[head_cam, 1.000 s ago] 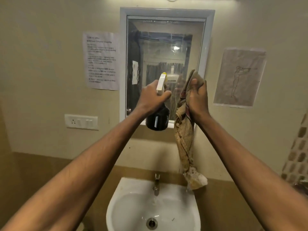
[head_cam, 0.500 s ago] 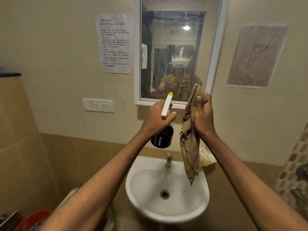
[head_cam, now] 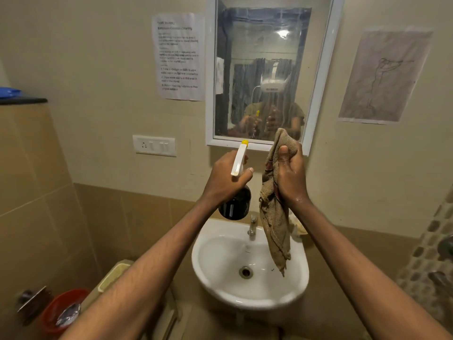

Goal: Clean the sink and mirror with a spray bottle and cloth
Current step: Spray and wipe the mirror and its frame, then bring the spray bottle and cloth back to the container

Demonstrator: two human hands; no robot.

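Note:
My left hand (head_cam: 224, 179) grips a spray bottle (head_cam: 236, 203) with a dark body, a white trigger head and a yellow nozzle pointing up toward the mirror. My right hand (head_cam: 290, 176) holds a brown cloth (head_cam: 274, 217) bunched at the top; its tail hangs down over the white sink (head_cam: 215, 273). Both hands are raised just below the white-framed mirror (head_cam: 264, 45), whose glass looks streaked. A metal tap (head_cam: 252, 228) stands at the back of the sink, between my forearms.
A printed notice (head_cam: 180, 56) and a switch plate (head_cam: 154, 145) are on the wall left of the mirror, a sketch sheet (head_cam: 382, 74) to its right. A red bucket (head_cam: 62, 309) sits low at the left, beside a beige toilet cistern (head_cam: 115, 274). A dark shelf (head_cam: 23, 101) juts out upper left.
Both hands have dropped from in front of the mirror glass to just below its lower frame. My view has tilted down and pulled back, showing the whole sink.

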